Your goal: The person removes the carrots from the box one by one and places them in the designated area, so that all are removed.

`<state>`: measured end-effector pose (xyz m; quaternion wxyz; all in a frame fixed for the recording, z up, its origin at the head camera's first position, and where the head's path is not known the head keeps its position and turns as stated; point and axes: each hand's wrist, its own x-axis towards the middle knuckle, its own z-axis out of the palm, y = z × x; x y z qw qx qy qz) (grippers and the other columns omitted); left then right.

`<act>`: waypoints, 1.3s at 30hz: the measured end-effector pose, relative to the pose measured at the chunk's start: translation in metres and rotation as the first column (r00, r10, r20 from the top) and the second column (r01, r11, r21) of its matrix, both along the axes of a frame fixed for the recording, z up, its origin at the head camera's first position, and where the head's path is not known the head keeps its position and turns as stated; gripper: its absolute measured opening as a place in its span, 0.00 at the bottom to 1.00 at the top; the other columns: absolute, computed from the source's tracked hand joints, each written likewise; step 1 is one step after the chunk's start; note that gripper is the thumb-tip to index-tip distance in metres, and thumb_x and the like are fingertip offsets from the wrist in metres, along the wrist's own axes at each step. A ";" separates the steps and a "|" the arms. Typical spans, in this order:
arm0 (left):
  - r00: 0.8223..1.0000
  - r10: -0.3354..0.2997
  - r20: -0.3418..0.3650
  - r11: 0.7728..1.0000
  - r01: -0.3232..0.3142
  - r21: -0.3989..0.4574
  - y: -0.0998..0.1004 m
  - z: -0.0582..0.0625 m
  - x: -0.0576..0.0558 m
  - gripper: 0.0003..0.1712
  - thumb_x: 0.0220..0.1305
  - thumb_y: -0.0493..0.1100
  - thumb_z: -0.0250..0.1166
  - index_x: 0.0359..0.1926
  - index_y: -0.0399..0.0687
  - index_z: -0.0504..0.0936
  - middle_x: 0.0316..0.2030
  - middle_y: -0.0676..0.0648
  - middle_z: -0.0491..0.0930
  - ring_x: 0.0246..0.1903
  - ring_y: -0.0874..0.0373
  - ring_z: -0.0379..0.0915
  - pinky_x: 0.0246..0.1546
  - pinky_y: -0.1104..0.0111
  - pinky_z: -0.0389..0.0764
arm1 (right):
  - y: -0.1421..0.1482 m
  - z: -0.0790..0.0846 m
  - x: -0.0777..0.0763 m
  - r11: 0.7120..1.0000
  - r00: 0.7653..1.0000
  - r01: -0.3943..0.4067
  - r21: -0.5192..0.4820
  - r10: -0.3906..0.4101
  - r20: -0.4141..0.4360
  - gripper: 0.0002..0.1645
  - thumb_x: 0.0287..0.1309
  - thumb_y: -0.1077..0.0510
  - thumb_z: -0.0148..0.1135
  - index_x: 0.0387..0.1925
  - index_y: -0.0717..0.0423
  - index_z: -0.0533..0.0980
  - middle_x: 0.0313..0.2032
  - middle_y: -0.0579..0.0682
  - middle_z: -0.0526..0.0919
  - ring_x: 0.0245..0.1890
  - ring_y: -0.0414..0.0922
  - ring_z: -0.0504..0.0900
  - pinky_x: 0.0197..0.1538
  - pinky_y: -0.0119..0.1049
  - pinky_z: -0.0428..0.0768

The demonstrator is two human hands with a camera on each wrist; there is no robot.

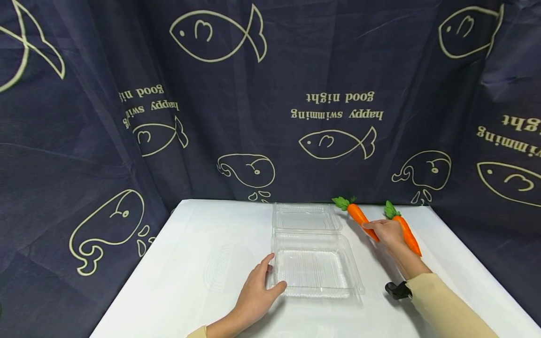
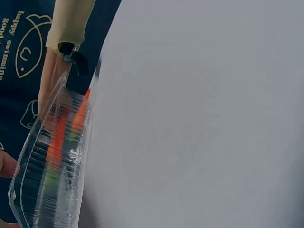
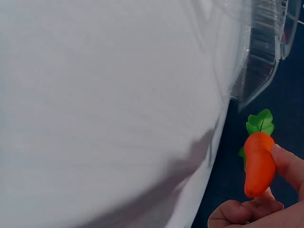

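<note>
My right hand [image 1: 388, 231] pinches an orange toy carrot [image 1: 357, 214] with green leaves, right of the clear container. In the right wrist view, the thumb lies against the side of this carrot [image 3: 259, 164], with curled fingers below it. A second carrot [image 1: 407, 234] lies beside that hand, partly covered by it. My left hand [image 1: 257, 290] is at the near left side of a clear plastic clamshell box [image 1: 310, 270], thumb and fingers spread at its rim. Through the box wall [image 2: 35, 161], the left wrist view shows both carrots.
The box's lid [image 1: 305, 218] lies folded open toward the back of the white table [image 1: 198, 234]. A dark blue curtain [image 1: 262, 117] with fish and whale drawings surrounds the back and sides. A black strap [image 1: 398, 291] circles the right wrist.
</note>
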<state>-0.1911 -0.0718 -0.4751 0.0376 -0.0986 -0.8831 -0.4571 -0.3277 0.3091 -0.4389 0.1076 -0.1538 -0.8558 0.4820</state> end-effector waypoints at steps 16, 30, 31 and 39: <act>1.000 -0.005 0.003 1.000 0.005 -0.005 -0.001 0.002 -0.004 0.44 0.62 0.57 0.67 0.74 0.49 0.62 0.56 0.45 0.76 0.57 0.50 0.71 0.59 0.47 0.70 | 0.004 -0.019 -0.007 0.991 0.987 0.129 0.037 -0.132 0.094 0.31 0.44 0.54 0.77 0.45 0.73 0.79 0.42 0.67 0.84 0.36 0.55 0.79 0.29 0.35 0.74; 1.000 -0.012 0.018 1.000 0.012 -0.019 0.000 0.000 0.002 0.45 0.62 0.58 0.67 0.74 0.48 0.62 0.56 0.44 0.76 0.58 0.49 0.71 0.59 0.44 0.71 | -0.001 -0.025 0.000 0.992 0.967 0.108 0.072 -0.121 0.223 0.26 0.45 0.55 0.75 0.40 0.71 0.76 0.26 0.52 0.71 0.29 0.50 0.70 0.27 0.36 0.70; 1.000 -0.012 0.018 1.000 0.013 -0.019 0.000 0.000 0.002 0.45 0.62 0.58 0.67 0.74 0.48 0.62 0.56 0.44 0.76 0.58 0.49 0.71 0.59 0.44 0.71 | -0.001 -0.025 0.000 0.992 0.967 0.106 0.068 -0.118 0.224 0.25 0.45 0.55 0.75 0.39 0.70 0.76 0.25 0.52 0.70 0.28 0.49 0.70 0.26 0.36 0.69; 0.998 -0.046 0.038 0.999 0.046 0.016 -0.001 0.001 0.001 0.46 0.64 0.58 0.66 0.75 0.45 0.59 0.58 0.42 0.73 0.60 0.46 0.69 0.61 0.40 0.68 | 0.001 -0.021 0.001 0.997 0.968 0.064 0.032 -0.070 0.242 0.22 0.45 0.56 0.76 0.34 0.67 0.75 0.20 0.48 0.68 0.24 0.46 0.68 0.27 0.36 0.69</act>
